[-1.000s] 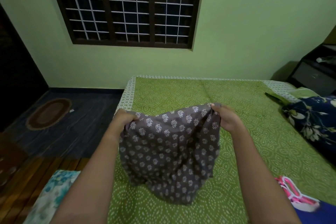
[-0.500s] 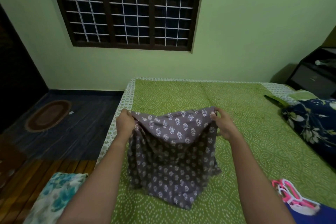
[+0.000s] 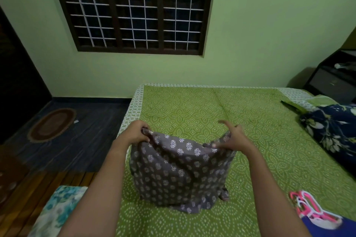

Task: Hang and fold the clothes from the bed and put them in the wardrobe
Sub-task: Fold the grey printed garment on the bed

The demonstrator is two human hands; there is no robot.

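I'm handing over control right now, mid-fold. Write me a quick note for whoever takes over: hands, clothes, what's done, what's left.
Left hand: grips the top left corner of the grey printed garment.
Right hand: pinches its top right edge, forefinger straight.
Garment: held up over the green bed, lower hem resting on the sheet.
Hangers: pink and white, lying on a blue garment at the bed's near right.
Done: no folded or hung item in view.
Left: fold this garment, handle the blue one, carry all to the wardrobe, not in view.
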